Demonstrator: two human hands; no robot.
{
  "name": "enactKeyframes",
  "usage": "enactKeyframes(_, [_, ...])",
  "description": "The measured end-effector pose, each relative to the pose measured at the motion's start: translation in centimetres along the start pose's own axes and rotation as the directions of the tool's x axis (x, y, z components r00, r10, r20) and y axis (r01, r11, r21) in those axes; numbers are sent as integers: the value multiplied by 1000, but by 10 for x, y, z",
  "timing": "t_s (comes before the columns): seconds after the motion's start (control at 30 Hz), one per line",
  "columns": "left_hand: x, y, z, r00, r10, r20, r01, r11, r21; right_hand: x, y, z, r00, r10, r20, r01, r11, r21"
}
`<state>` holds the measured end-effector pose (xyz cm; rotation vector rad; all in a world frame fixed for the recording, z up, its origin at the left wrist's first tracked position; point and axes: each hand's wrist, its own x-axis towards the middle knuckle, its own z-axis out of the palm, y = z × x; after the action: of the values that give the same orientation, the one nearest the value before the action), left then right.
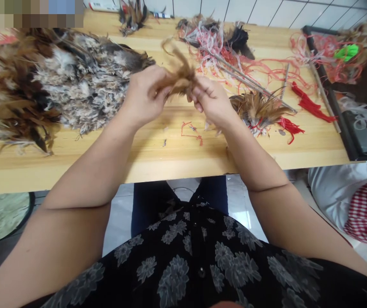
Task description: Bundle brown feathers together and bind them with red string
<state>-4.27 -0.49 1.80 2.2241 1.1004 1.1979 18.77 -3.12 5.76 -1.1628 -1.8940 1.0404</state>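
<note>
Both my hands are raised over the wooden table (177, 154) and grip one small bunch of brown feathers (179, 73). My left hand (145, 97) pinches its left side with closed fingers. My right hand (211, 102) holds its right side, fingers curled. A big heap of brown and grey feathers (55, 81) lies on the table to the left of my left hand. A smaller feather bundle tied with red string (260, 111) rests just right of my right hand.
Thin sticks (250, 79) and tangled red and white string (212, 42) lie at the back right. Red tassels (310, 105) sit near a dark tray (347, 128) at the right edge. String scraps (191, 130) dot the table. White and checked cloth (356, 205) sits below right.
</note>
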Motion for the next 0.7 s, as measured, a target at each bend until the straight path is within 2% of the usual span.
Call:
enactKeyframes(0.07, [-3,7,9,1000,10,-9,-9,999,52,3,4,2,987,116,-113,-99,984,148])
enactKeyframes(0.17, [-9,22,21,1000,-2,-12,3,994,106,8,11,9,956,228,-182,-175,947,268])
enactKeyframes(0.3, [-14,35,30,1000,-30,-2,30,992,123,11,19,20,941,303,-148,-236,906,352])
enactKeyframes(0.37, [-15,38,31,1000,-29,6,28,990,136,10,20,22,937,324,-129,-269,906,326])
enactKeyframes(0.43, [-13,40,29,1000,-12,24,8,986,164,9,19,22,950,284,-134,-256,948,192])
enactKeyframes(0.5, [-12,44,26,999,2,52,-11,982,191,6,17,20,971,205,-126,-213,976,-52])
enactKeyframes(0.6, [-9,48,22,995,-24,93,6,983,183,1,14,19,989,125,-85,-149,908,-392])
enactKeyframes(0.7, [-6,45,20,995,-46,88,31,987,160,-3,11,21,992,93,-87,-125,850,-513])
